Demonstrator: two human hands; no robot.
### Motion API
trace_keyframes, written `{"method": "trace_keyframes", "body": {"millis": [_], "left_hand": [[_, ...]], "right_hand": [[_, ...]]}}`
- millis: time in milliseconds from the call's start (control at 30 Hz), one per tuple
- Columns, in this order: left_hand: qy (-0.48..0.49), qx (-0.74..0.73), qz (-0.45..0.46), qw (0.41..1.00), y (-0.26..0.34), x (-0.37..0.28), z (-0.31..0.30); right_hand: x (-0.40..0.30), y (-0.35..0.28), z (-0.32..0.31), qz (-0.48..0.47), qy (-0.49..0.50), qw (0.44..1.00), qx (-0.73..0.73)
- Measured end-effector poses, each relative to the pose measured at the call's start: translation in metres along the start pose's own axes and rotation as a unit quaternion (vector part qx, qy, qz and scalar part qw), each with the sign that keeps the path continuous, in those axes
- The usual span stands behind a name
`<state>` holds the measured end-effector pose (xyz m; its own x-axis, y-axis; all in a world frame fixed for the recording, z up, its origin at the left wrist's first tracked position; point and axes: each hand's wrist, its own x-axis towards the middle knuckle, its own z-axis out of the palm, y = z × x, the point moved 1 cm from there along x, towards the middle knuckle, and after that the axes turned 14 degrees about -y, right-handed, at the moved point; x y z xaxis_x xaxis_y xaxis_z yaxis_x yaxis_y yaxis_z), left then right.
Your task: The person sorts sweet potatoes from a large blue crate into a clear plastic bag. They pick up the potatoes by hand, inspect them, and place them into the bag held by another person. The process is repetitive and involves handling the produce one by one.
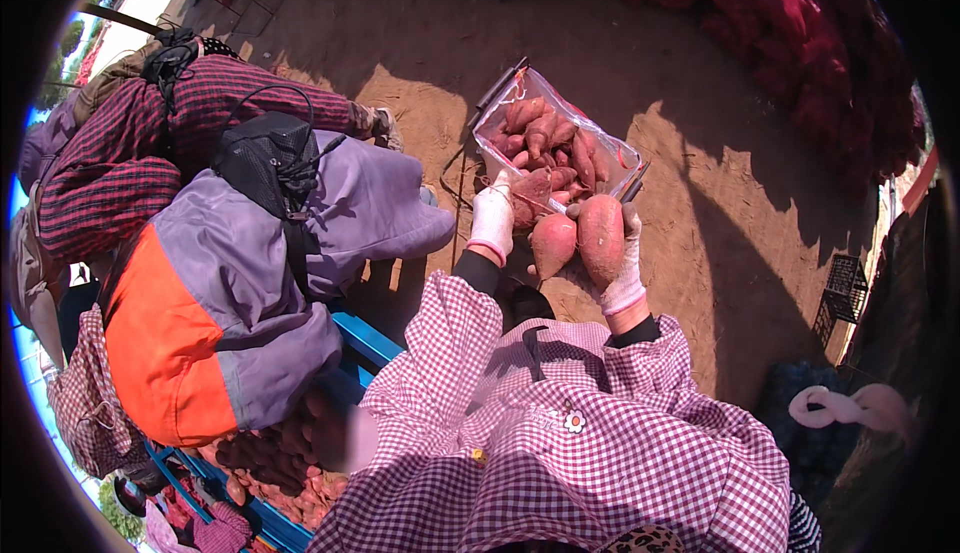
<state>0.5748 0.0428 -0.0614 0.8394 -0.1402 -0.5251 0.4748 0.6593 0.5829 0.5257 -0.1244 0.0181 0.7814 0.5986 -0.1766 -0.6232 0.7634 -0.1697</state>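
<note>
My left hand [493, 215], in a white glove, grips a reddish sweet potato [531, 191] at the near left corner of an open mesh bag [616, 149]. In my gloved right hand [628, 264] is a large, long sweet potato [601, 234]. A smaller, pointed sweet potato [553, 244] lies against it, apparently held by the same hand; the fingers beneath are mostly hidden. Several sweet potatoes [541, 133] fill the lower part of the bag. Dark bars [499, 92] of a stand keep the bag's mouth spread.
At my left sits a person in a purple and orange jacket [262, 253], with another in plaid [225, 103] beyond. Behind us, sweet potatoes [300, 493] lie by a blue frame [367, 339]. Red mesh sacks [795, 65] are piled far right; a black crate [846, 287] stands nearer.
</note>
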Motion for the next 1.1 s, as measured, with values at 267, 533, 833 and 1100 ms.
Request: {"method": "trace_keyframes", "body": {"millis": [267, 533, 833, 1100], "left_hand": [[0.111, -0.016, -0.125, 0.986, -0.015, 0.082, 0.050], [0.083, -0.294, 0.098, 0.947, -0.029, 0.073, 0.024], [-0.243, -0.237, 0.207, 0.918, 0.084, -0.042, 0.021], [-0.107, -0.104, 0.207, 0.967, 0.071, -0.116, 0.003]], "right_hand": [[0.046, -0.071, -0.068, -0.065, 0.126, 0.963, -0.231], [0.087, -0.092, -0.126, 0.000, 0.170, 0.609, -0.775], [0.096, -0.094, -0.154, 0.065, 0.126, 0.264, -0.954], [0.126, 0.025, -0.036, 0.125, 0.006, 0.705, -0.698]]}}
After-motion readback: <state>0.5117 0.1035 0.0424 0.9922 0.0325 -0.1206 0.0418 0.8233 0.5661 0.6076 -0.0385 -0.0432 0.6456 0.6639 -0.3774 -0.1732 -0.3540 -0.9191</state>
